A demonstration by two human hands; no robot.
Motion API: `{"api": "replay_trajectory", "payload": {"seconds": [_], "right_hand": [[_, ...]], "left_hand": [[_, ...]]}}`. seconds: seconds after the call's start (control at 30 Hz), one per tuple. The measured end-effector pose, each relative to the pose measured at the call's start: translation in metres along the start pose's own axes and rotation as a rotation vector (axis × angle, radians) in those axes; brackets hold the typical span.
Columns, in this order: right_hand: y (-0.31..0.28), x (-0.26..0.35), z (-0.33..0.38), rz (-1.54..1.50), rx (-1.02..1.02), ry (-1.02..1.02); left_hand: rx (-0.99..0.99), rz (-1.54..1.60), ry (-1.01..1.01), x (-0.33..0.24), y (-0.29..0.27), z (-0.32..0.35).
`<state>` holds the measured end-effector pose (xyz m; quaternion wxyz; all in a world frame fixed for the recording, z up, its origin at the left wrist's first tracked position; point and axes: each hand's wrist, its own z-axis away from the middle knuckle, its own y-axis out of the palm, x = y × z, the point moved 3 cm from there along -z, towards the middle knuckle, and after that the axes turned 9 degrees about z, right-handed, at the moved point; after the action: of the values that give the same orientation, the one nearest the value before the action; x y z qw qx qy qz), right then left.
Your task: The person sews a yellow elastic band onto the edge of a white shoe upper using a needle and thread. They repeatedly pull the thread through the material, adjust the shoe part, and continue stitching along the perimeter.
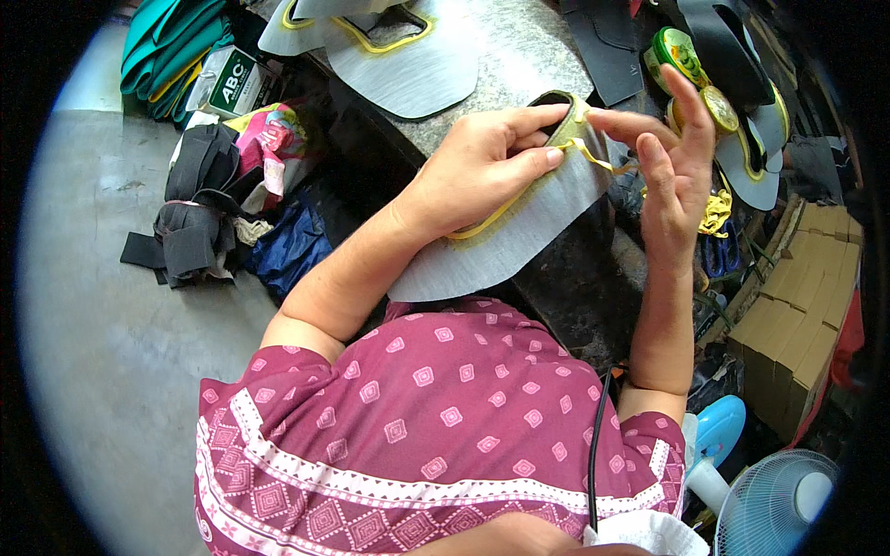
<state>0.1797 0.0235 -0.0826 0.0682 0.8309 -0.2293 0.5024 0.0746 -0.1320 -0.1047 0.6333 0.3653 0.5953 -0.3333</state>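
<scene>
My left hand (473, 171) is closed on a grey shoe upper (501, 246), its thumb pressed along the yellow-lined edge of the opening. The piece is tilted over the near edge of the table. A thin yellow strip (593, 156) comes off that edge near my left thumb and runs toward my right hand (675, 176). The right hand is raised with its fingers apart. One fingertip reaches the upper's far end beside the opening, and another finger points up. Whether the strip passes behind the right hand's fingers, I cannot tell.
More grey uppers (408, 79) lie on the stone-topped table (519, 56). At the right are black pieces (603, 56), a green-lidded tub (679, 56), a yellow strip bundle (716, 213), a cardboard box (797, 306) and a fan (779, 505). Dark cloth scraps (195, 232) lie on the left floor.
</scene>
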Motion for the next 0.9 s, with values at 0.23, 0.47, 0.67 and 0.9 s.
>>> {"api": "replay_trajectory", "payload": {"seconds": [0.23,0.47,0.67,0.9], "right_hand": [[0.004,0.015,0.001,0.644,0.173,-0.263],[-0.004,0.018,0.001,0.557,0.152,-0.194],[-0.005,0.01,0.003,0.354,0.057,-0.047],[-0.01,0.015,-0.003,0.552,-0.01,-0.126]], "left_hand": [[0.004,-0.157,0.049,-0.01,0.006,0.001],[0.015,-0.287,0.116,-0.01,0.011,0.002],[0.106,-0.023,0.066,-0.005,0.013,0.003],[0.067,-0.136,0.046,-0.009,0.012,0.002]]}}
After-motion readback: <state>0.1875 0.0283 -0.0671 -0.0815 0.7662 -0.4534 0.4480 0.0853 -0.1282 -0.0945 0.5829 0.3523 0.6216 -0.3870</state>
